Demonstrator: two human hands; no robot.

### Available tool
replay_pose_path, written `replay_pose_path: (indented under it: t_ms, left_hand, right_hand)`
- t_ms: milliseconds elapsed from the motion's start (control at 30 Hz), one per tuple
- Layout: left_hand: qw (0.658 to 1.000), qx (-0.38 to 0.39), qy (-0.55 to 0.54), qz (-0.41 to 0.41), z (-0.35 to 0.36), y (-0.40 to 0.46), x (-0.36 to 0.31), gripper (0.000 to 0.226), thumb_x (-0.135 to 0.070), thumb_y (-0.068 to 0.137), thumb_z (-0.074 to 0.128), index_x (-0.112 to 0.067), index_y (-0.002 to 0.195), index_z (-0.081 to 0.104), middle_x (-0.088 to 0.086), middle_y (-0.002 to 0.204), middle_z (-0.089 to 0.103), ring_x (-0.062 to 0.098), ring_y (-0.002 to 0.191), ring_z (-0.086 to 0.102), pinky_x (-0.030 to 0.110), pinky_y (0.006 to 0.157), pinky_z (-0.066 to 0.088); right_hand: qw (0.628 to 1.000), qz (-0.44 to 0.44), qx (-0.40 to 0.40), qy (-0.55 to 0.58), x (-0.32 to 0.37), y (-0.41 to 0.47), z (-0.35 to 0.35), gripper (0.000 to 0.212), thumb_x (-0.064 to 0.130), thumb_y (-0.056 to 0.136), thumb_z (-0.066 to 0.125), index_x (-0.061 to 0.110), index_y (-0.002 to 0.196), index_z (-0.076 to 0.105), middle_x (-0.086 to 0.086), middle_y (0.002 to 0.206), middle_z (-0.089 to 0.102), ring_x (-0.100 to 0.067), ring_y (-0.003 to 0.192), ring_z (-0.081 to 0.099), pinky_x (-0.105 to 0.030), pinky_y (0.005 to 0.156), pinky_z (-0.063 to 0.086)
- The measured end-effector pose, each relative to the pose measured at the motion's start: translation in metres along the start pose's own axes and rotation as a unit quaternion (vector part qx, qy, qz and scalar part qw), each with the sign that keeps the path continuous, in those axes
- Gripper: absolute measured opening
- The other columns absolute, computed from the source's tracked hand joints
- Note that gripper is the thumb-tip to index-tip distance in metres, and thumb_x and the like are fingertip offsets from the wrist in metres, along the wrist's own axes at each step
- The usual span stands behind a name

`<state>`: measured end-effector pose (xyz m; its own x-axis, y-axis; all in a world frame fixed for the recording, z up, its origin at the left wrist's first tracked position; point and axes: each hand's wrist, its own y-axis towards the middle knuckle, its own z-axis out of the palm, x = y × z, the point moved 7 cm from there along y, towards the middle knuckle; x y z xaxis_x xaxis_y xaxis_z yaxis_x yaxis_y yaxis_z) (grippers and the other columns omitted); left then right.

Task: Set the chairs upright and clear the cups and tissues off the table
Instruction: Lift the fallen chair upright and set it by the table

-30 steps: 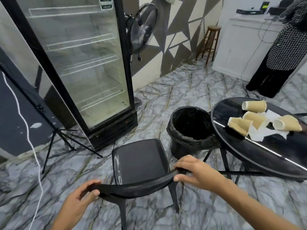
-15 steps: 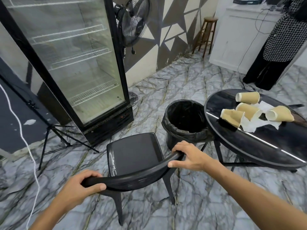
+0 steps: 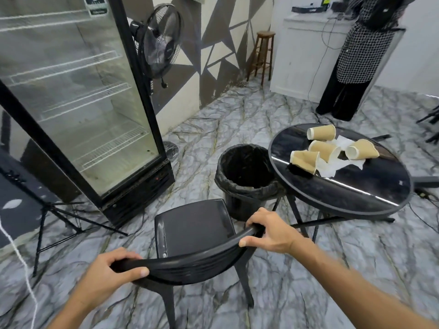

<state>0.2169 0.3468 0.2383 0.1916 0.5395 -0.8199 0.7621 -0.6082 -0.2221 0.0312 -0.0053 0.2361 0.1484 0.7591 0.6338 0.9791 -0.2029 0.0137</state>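
Observation:
A black plastic chair (image 3: 193, 225) stands upright on the marble floor in front of me. My left hand (image 3: 111, 273) grips the left end of its curved backrest and my right hand (image 3: 270, 231) grips the right end. To the right, a round black table (image 3: 356, 188) carries several tan paper cups (image 3: 322, 132) lying on their sides over white tissues (image 3: 332, 163).
A black bin with a liner (image 3: 245, 179) stands between chair and table. A glass-door fridge (image 3: 78, 103), a floor fan (image 3: 161, 41) and a tripod (image 3: 54, 224) are at the left. A wooden stool (image 3: 263, 55), a white counter (image 3: 306, 58) and a standing person (image 3: 361, 55) are behind.
Both hands keep their hold on the backrest. The chair has shifted slightly toward the bin and table, and my view has drawn back a little.

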Motion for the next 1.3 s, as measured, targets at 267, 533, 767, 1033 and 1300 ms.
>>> replay_pose_path:
  t_ms: [267,533,767,1033,1300]
  left_hand:
    - [0.995,0.085,-0.005,0.052,0.028,0.026,-0.038,0.073,-0.075,0.024,0.086,-0.023,0.075,0.08,0.003,0.077,0.076,0.003,0.065,0.065,0.012,0.061,0.045]
    - [0.973,0.203,0.007,0.109,0.095,0.037,-0.079,0.066,-0.068,0.031,0.091,-0.022,0.077,0.08,0.003,0.079,0.072,0.004,0.068,0.065,0.015,0.063,0.045]
    - [0.947,0.278,0.037,0.156,0.156,0.04,-0.113,0.057,-0.066,0.045,0.088,-0.025,0.084,0.078,0.001,0.083,0.071,0.009,0.074,0.066,0.019,0.066,0.044]
    - [0.923,0.348,0.046,0.16,0.211,0.046,-0.134,0.051,-0.054,0.049,0.091,-0.022,0.085,0.076,-0.001,0.074,0.069,0.006,0.067,0.062,0.015,0.06,0.045]
    - [0.915,0.364,0.049,0.165,0.24,0.063,-0.149,0.07,-0.068,0.04,0.09,-0.018,0.086,0.074,-0.003,0.072,0.066,0.006,0.065,0.058,0.02,0.061,0.042]
  right_hand:
    - [0.989,0.095,-0.112,0.005,0.005,-0.094,-0.022,0.051,0.08,0.069,0.066,0.03,0.078,0.064,0.009,0.079,0.056,-0.003,0.08,0.051,-0.019,0.073,0.041]
    - [0.964,0.181,-0.193,0.003,-0.01,-0.201,-0.026,0.061,0.079,0.07,0.066,0.019,0.083,0.066,-0.003,0.082,0.056,-0.011,0.08,0.051,-0.031,0.073,0.044]
    - [0.936,0.245,-0.251,0.003,-0.029,-0.266,-0.034,0.048,0.075,0.067,0.073,0.029,0.079,0.068,0.008,0.078,0.06,-0.011,0.077,0.057,-0.017,0.068,0.039]
    - [0.92,0.283,-0.271,0.0,-0.05,-0.306,-0.034,0.052,0.078,0.065,0.072,0.027,0.077,0.066,0.006,0.078,0.058,-0.014,0.078,0.055,-0.032,0.069,0.046]
    - [0.91,0.301,-0.286,-0.003,-0.06,-0.318,-0.049,0.055,0.08,0.065,0.07,0.027,0.08,0.068,0.007,0.08,0.063,-0.012,0.079,0.058,-0.034,0.073,0.049]
